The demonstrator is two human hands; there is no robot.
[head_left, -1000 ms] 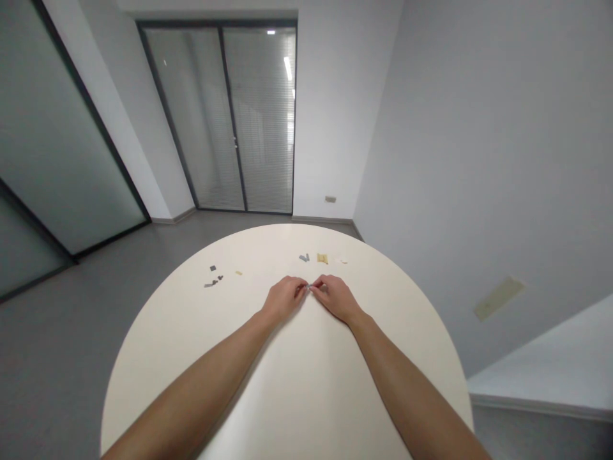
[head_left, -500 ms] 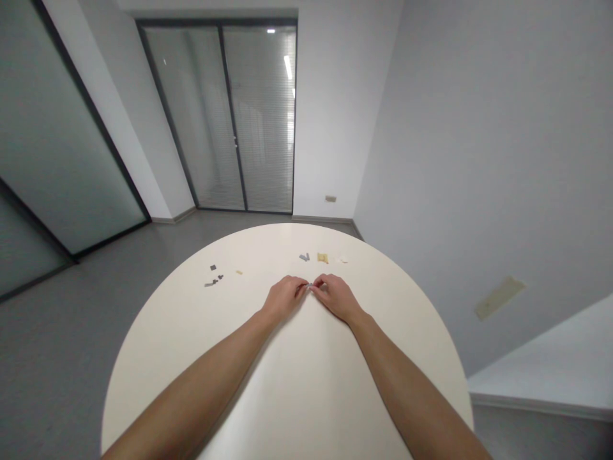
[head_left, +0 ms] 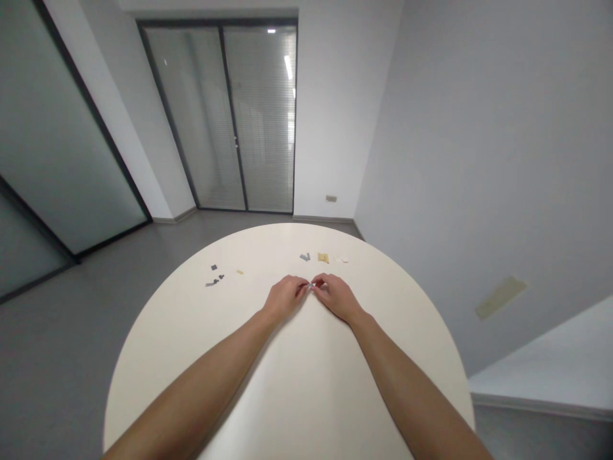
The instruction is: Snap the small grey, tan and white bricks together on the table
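Both my hands meet near the middle of the round white table (head_left: 306, 396). My left hand (head_left: 286, 296) is closed, its thumb and fingers pinching one side of a tiny grey-blue piece (head_left: 310, 285). From the other side, my right hand (head_left: 336, 297) pinches the same piece. It is too small and too covered by fingertips to name. Just beyond the hands lie small flat grey pieces (head_left: 305, 257), a yellowish piece (head_left: 323, 257) and a whitish piece (head_left: 341, 259).
On the table's left are a dark square piece (head_left: 214, 268), a few small dark bits (head_left: 218, 279), a grey strip (head_left: 209, 285) and a small yellow piece (head_left: 240, 272). A grey wall (head_left: 479, 160) rises at the right; a glass door (head_left: 261, 121) stands beyond the table.
The hands stay in nearly the same place, still pinching the tiny piece. A little more of it shows between the fingertips. The pieces on the table have not moved.
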